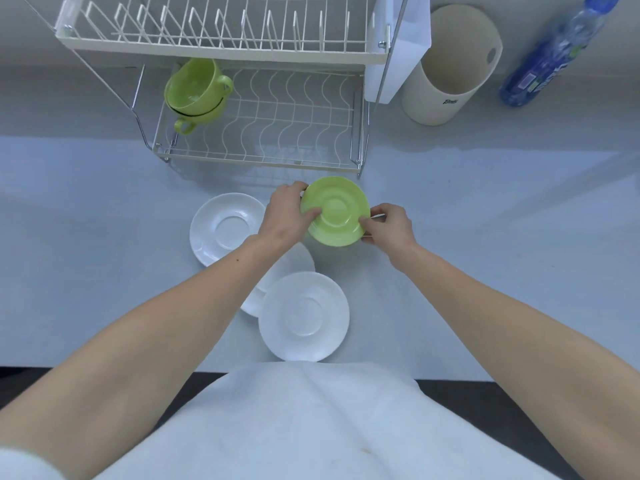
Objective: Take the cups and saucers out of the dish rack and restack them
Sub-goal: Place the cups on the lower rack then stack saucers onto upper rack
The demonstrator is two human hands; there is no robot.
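Note:
A green saucer (335,210) is held just in front of the dish rack (263,161). My left hand (285,216) grips its left rim and my right hand (389,226) grips its right rim. Two green cups (194,90), one nested in the other, sit at the left end of the rack's lower shelf. On the counter lie three white saucers: one at the left (225,228), one near the front edge (304,317), and one (287,268) partly hidden under my left forearm and the front saucer.
The rack's upper shelf (221,32) holds nothing. A cream cylindrical holder (450,67) stands right of the rack, with a blue plastic bottle (550,57) lying farther right. The counter's front edge (104,367) runs close to my body.

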